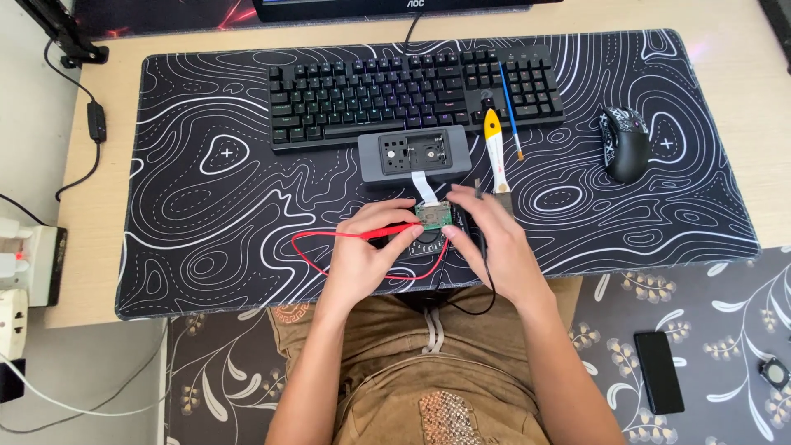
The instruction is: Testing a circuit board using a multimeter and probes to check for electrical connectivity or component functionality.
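Two hands work best braced: left hand [362,247] pinching the red probe [387,234], tip on the green circuit board [431,216] just beyond; right hand [490,239] apparently gripping a black probe, barely visible.

Person seen from above, seated at a desk, with bare forearms and tan clothing.

Both arms are bare from the elbows down, with no sleeves, watch, rings or gloves visible on the left hand [362,251] or the right hand [494,243]. The lap below the hands is covered by tan, khaki-coloured shorts [428,371] of soft, creased fabric. A pale drawstring [433,330] hangs at the waist, just below the hands. Lower on the shorts, near the bottom edge of the view, sits a patch of small shiny studs [449,419]. To the left of the drawstring, a small orange patterned emblem [290,314] shows at the edge of the fabric.
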